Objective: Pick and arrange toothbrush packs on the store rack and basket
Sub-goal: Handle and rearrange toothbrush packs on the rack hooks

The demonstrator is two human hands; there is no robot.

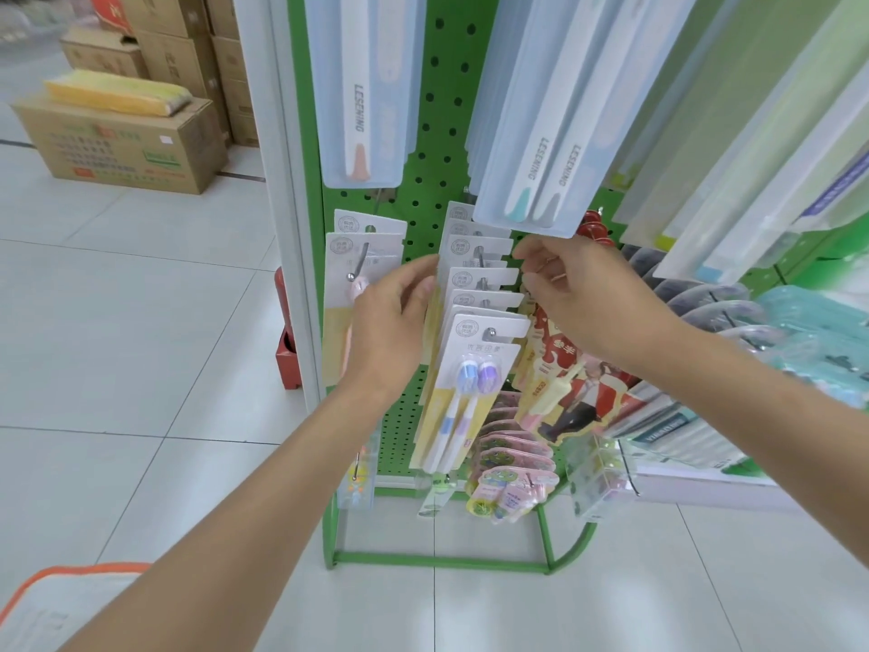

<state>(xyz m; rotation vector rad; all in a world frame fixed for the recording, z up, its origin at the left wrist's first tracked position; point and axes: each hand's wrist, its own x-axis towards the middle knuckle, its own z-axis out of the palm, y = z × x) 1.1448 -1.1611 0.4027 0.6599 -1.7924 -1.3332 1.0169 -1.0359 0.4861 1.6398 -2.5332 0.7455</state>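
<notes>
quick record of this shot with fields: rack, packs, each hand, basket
rack: green pegboard rack on tiled floor
packs: toothbrush packs in a row on one hook; front one holds a blue and a purple brush
left: left hand, straight fingers against the row's left edge
right: right hand, fingers curled at the row's right edge; grip unclear
basket: orange-rimmed basket, bottom left, partly in frame

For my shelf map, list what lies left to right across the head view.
Cardboard box → white rack post → left hand → hanging toothbrush packs → right hand → teal packages at the far right.
</notes>
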